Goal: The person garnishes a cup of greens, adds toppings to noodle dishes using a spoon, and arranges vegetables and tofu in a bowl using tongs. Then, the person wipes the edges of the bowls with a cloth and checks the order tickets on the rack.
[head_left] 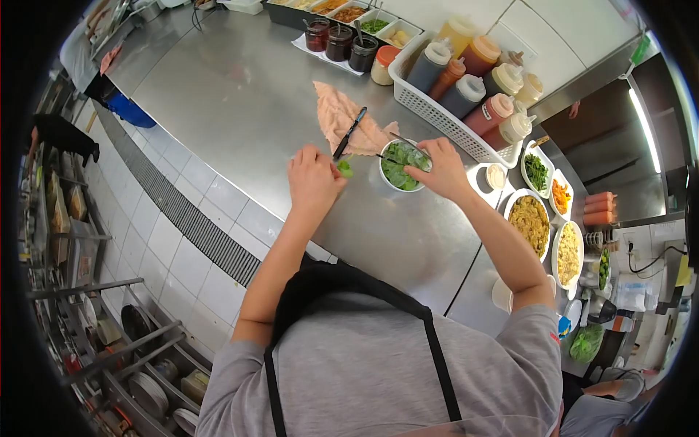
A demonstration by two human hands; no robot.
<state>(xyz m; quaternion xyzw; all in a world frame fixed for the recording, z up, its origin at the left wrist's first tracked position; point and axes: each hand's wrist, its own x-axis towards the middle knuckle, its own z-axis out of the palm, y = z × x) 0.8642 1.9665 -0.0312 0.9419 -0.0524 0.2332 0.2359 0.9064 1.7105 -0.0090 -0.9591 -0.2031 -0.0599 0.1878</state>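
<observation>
My left hand [314, 180] is closed on a small green leaf [344, 169], just left of a white bowl [384, 175] of green leaves [400, 166]. At the bowl's right rim, my right hand [438, 166] has its fingers bent around thin dark tongs [408, 143] that reach over the leaves. A peach-coloured cloth [336, 116] lies crumpled on the steel counter behind the bowl. Across the cloth rests a black-handled utensil [349, 133], its lower end close to my left hand.
Squeeze bottles stand in a white basket [444, 120] at the back. Sauce jars [340, 44] are left of it. Bowls of food [528, 218] line the right side. A person [80, 62] is at far left, and others are partly visible.
</observation>
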